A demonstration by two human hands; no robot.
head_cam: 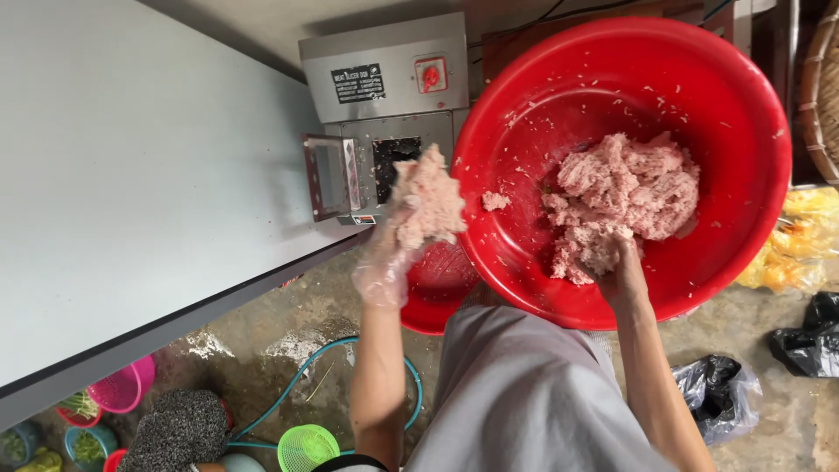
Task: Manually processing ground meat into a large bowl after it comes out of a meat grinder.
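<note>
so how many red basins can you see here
2. The big red basin sits top right, holding minced meat that the right hand digs into. A smaller red basin sits partly hidden beneath it, below the left hand. Others may be hidden.

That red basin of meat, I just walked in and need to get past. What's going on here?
A person stands over a big red basin of minced meat. The left hand, in a thin clear glove, holds a clump of mince up by the opening of a steel meat machine. The right hand is pressed into the pile in the basin.
</note>
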